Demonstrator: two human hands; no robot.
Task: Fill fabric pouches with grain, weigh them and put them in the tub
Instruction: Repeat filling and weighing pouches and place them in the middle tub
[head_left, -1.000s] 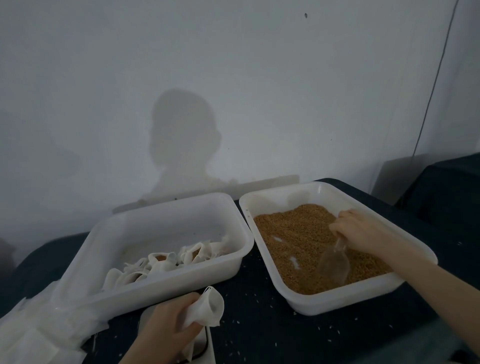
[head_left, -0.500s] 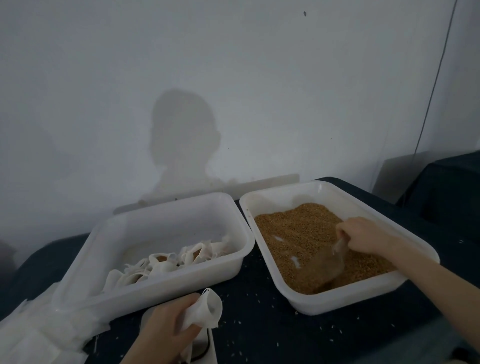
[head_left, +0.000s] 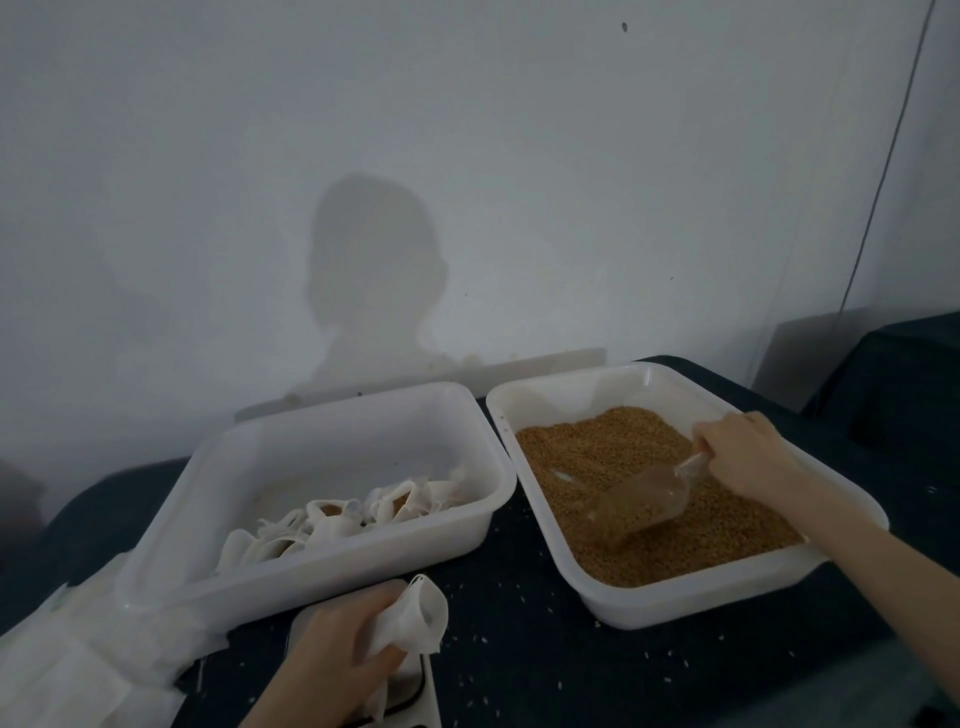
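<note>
While left hand grips pouch, scoop loaded.

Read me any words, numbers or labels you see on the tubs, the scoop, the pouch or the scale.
No readable text anywhere in this view.
Scale: mostly hidden under the left hand and the pouch; no display digits visible.
Grain tub, pouch tub and clear scoop in the right hand: plain, no label or brand.
Wall: only small dark specks, no writing.

Open dark table lies between scale and grain tub.
</note>
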